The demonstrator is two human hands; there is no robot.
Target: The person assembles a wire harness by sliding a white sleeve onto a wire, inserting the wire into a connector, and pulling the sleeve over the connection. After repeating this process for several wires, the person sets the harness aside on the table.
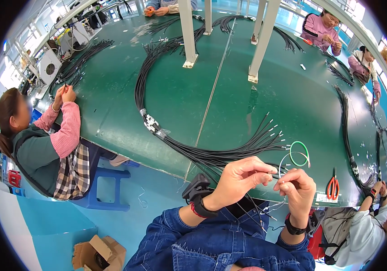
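My left hand [241,177] and my right hand [298,189] meet in front of me at the near edge of the green table [112,95]. Both pinch the end of a thin white and green wire [298,154] that loops up over the table. A long bundle of black cables [211,153] lies on the table just beyond my hands, its stripped ends fanning out to the right. Some loose black wires hang over my lap below my hands.
Red-handled scissors [332,186] lie on the table edge to my right. White posts [188,34] stand mid-table. A person in pink [53,140] sits at the left on a blue stool, others work at the far and right sides. A cardboard box [98,254] sits on the blue floor.
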